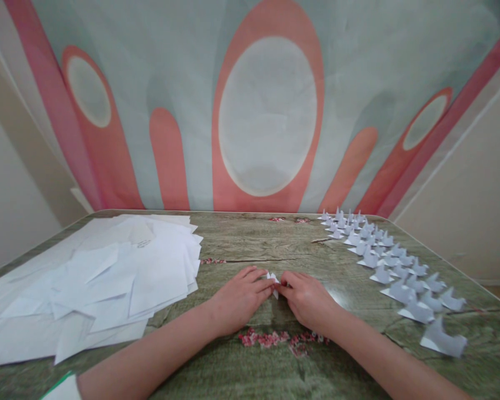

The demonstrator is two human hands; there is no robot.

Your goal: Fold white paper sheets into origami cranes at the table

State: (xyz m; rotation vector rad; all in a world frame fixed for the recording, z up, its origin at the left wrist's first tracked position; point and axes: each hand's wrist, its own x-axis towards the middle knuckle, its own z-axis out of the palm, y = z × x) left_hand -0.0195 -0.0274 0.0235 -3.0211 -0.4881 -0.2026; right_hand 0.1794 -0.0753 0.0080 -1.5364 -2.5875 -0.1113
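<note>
A small folded piece of white paper (276,293) is between my two hands, near the middle of the table. My left hand (242,295) has its fingers pressed on the paper's left side. From the right, my right hand (306,294) pinches the same paper with thumb and fingertips. Most of the paper is covered by my fingers, so its exact shape cannot be made out; two small points stick up at its top.
A spread heap of white paper sheets (158,278) covers the table's left side. Rows of several folded paper birds (400,291) stand along the right edge. The wood-patterned table (250,239) carries printed pink flowers, and a patterned backdrop (183,66) rises behind its far edge.
</note>
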